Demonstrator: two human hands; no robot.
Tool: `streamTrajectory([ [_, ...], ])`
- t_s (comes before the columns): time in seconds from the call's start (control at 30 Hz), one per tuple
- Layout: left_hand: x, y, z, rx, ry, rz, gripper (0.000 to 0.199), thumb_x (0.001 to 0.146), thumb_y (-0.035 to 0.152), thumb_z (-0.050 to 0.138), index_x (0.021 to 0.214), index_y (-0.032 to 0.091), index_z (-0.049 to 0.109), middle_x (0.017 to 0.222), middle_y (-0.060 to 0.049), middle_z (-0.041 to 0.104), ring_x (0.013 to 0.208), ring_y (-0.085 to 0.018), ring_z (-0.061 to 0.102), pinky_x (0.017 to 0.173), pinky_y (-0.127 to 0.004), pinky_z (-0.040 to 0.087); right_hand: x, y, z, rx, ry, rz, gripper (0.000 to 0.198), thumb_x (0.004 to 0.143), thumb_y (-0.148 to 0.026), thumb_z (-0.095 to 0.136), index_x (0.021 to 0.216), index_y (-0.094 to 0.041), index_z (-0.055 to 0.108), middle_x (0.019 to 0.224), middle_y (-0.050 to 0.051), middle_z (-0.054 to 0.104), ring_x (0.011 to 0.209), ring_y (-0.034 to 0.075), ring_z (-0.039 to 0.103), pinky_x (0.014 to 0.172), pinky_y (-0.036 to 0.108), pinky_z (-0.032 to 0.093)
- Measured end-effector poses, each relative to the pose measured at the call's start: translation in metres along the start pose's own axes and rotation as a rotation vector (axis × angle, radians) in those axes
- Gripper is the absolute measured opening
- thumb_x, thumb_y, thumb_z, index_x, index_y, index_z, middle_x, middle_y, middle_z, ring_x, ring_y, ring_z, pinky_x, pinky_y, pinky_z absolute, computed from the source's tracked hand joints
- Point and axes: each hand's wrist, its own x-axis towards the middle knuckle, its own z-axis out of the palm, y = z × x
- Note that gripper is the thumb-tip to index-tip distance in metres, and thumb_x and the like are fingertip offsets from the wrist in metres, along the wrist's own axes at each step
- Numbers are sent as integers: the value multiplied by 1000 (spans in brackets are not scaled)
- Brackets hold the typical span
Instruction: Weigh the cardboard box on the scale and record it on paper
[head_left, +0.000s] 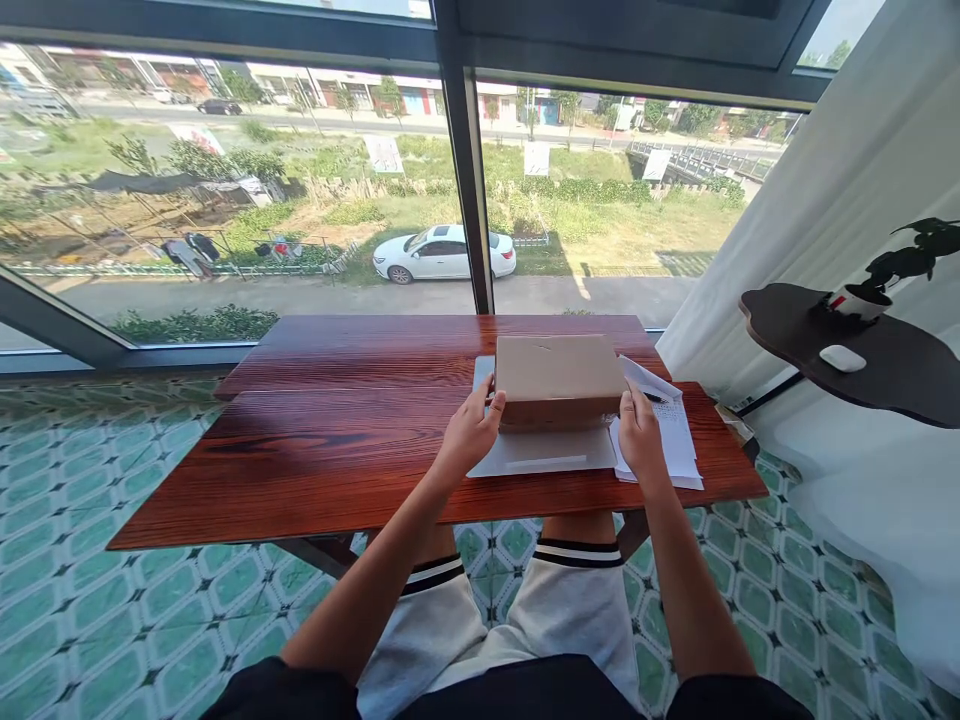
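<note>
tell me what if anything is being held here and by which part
A brown cardboard box, held at both ends near its front corners: the left hand at the left end, the right hand at the right.

Black top [517, 690], plain, lower front in view. Left sleeve [289, 690] and right sleeve [739, 698] same black, short, loose-cut. Left forearm [384, 575] and right forearm [686, 575] bare, slim, tapering toward the wrist. Left hand [472, 432] and right hand [640, 432] bare; nails too small to make out. Shorts [555, 605] pale grey-white, creased, wide-legged, seen below the near edge of the wooden table [300, 480]. Left hem [431, 572] and right hem [577, 552] trimmed alike: two black bands, white between. Knees [583, 527] bare, partly hidden by that edge.
</note>
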Motion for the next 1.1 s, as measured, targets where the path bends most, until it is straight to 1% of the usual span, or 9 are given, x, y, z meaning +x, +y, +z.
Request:
streamTrajectory([
  [0.1,2,-3,1,-39,-10,-1,67,98,56,34,155,22,38,157,-12,48,129,-27,60,107,-46,49,1,3,0,-19,1,7,64,100,-59,31,132,-14,63,140,17,58,133,27,53,117,47,37],
  [0.3,3,-6,5,-59,-6,-10,66,98,54,34,156,24,36,155,-9,51,131,-28,59,101,-44,54,3,0,-1,-42,-52,56,64,98,-64,31,120,-14,66,126,18,65,119,31,58,107,48,42],
  [0.43,1,0,5,1,-27,-35,66,99,56,31,157,26,34,150,-9,56,127,-31,61,100,-45,53,3,-5,-3,-70,-84,112,69,97,-68,28,122,-15,65,128,18,65,120,34,58,104,48,42],
  [0.57,-1,7,4,113,-5,-57,64,99,56,27,156,27,37,146,-9,60,121,-35,65,103,-49,48,2,-10,-4,-154,-86,151,77,94,-75,26,124,-17,66,126,18,67,117,38,59,99,49,43],
  [0.67,-3,12,5,167,2,-68,65,100,55,25,157,26,36,141,-11,64,116,-37,67,102,-50,47,3,-12,-5,-193,-68,129,78,95,-76,26,121,-17,68,119,18,69,109,37,63,92,45,44],
  [0.73,-3,15,6,184,9,-55,66,100,54,24,158,24,34,138,-12,65,118,-38,65,101,-50,47,3,-13,-6,-212,-61,106,76,96,-75,27,121,-17,69,116,18,70,105,35,64,88,42,44],
  [0.87,-5,20,8,208,15,-68,64,100,50,23,158,23,33,138,-12,65,121,-38,63,100,-48,46,3,-14,-6,-215,-57,83,71,98,-70,31,123,-17,70,116,17,70,105,32,65,86,38,45],
  [1.0,-7,23,10,217,38,-77,62,101,48,23,156,24,37,142,-11,63,122,-36,63,99,-46,46,1,-14,-6,-218,-21,93,69,98,-67,34,122,-13,70,113,18,71,104,30,65,86,37,45],
  [1.1,-7,24,12,208,47,-76,60,101,47,23,153,23,41,135,-12,67,119,-36,65,97,-44,47,0,-16,-5,-218,-15,101,66,97,-65,34,118,-15,71,110,17,71,99,29,65,83,36,44],
])
